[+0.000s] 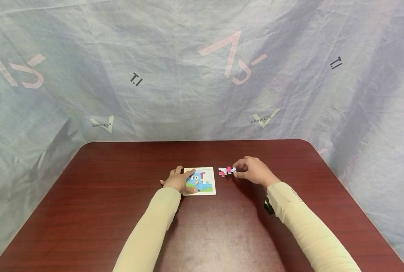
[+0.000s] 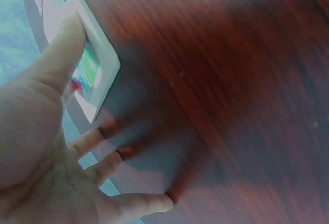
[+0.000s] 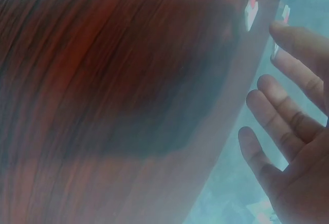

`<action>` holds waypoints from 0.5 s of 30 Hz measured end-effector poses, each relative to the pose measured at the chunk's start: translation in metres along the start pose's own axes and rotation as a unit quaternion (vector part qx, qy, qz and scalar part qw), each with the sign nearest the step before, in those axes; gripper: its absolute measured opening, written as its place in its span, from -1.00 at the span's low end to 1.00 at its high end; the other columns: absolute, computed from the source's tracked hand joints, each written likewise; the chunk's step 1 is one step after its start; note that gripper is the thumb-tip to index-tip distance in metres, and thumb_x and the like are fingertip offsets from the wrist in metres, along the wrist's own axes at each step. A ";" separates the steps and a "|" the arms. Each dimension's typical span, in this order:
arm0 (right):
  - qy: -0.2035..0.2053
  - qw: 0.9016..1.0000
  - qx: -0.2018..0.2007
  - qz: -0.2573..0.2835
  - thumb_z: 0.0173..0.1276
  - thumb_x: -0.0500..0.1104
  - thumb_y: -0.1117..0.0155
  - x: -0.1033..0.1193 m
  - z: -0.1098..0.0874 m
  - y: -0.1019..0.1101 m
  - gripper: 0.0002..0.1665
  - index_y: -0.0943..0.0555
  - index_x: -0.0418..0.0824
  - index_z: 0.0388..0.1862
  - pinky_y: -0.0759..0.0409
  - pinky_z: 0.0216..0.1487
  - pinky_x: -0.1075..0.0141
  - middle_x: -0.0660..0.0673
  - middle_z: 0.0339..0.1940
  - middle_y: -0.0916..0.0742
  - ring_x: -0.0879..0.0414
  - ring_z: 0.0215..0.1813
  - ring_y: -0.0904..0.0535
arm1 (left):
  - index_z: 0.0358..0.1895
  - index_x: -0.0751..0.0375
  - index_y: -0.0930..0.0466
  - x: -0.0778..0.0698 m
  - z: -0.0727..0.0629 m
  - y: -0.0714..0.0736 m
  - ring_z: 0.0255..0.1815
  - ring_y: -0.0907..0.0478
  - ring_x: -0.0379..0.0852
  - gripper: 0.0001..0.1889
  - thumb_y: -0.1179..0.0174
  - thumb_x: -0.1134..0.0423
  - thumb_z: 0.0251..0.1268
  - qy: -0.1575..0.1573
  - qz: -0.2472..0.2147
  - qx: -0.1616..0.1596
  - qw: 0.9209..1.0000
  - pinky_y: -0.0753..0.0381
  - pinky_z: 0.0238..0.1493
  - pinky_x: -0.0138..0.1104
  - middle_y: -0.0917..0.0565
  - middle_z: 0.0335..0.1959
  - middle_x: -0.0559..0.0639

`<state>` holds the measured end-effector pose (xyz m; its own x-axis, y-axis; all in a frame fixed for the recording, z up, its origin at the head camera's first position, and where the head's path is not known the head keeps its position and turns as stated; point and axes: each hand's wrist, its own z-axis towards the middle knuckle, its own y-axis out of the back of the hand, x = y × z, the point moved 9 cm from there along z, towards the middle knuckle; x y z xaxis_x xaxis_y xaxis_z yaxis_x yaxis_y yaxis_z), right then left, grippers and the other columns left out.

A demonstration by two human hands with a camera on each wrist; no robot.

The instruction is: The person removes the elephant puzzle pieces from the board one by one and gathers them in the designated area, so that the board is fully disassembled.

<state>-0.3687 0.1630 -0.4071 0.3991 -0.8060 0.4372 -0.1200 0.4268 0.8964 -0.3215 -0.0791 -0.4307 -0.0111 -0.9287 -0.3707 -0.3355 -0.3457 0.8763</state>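
On a dark red-brown table (image 1: 202, 234) with streaked wood grain, rounded far corners and a soft sheen, a flat, squarish jigsaw tray (image 1: 202, 193) lies face up between the two hands. Its smooth off-white rim frames a cartoon of a blue animal with big round eyes and a pinkish-red ear, set over bright green ground; curved piece seams run through the blue, and plain white shows at the upper right.

Fingers spread and holding nothing, the left hand (image 1: 178, 182) reaches over the tray's left side, thumb across its near left corner. To the tray's right, the right hand (image 1: 254, 170) pinches a knobbed puzzle piece (image 1: 229, 169), pink with pale blue-white, between thumb and forefinger, its other fingers loosely bent. Between that piece and the tray, a loose piece (image 1: 222, 171), whitish with a pink tab, lies flat on the wood. Cream-coloured sleeves (image 1: 147, 230) cover both forearms, and a creased grey-white cloth (image 1: 174, 56) printed with pink, black and yellowish lettering hangs behind.
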 end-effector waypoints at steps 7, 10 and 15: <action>-0.020 1.000 0.004 -0.007 0.27 -0.17 -0.50 -0.014 -0.001 -0.002 -0.69 -0.76 -0.17 -0.01 -0.57 -0.06 0.02 -0.09 -0.24 -0.67 -0.01 -0.14 -0.59 | 0.61 -0.11 -0.20 -0.001 -0.002 0.002 0.59 -0.01 0.32 -0.18 -0.38 0.03 0.34 -0.005 0.000 0.000 1.000 -0.07 0.31 0.50 -0.04 0.61 0.25; -0.036 0.999 0.009 -0.008 0.30 -0.17 -0.49 -0.020 -0.001 -0.005 -0.69 -0.75 -0.18 0.02 -0.57 -0.04 0.01 -0.09 -0.22 -0.67 -0.01 -0.11 -0.59 | 0.61 -0.12 -0.19 -0.001 -0.001 0.000 0.59 0.01 0.32 -0.18 -0.37 0.03 0.35 -0.006 -0.002 0.004 1.000 -0.07 0.31 0.51 -0.03 0.61 0.25; -0.055 0.998 0.014 -0.016 0.31 -0.17 -0.47 -0.026 0.000 -0.009 -0.70 -0.75 -0.18 0.01 -0.52 -0.10 0.07 -0.05 -0.31 -0.63 0.00 -0.15 -0.54 | 0.61 -0.11 -0.19 0.000 0.002 -0.002 0.59 0.01 0.33 -0.18 -0.38 0.02 0.34 -0.008 -0.002 0.003 1.000 -0.07 0.30 0.52 -0.03 0.61 0.26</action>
<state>-0.3776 0.1801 -0.4265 0.3001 -0.8599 0.4130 -0.1354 0.3902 0.9107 -0.3230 -0.0782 -0.4336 -0.0246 -0.9251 -0.3789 -0.3421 -0.3483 0.8727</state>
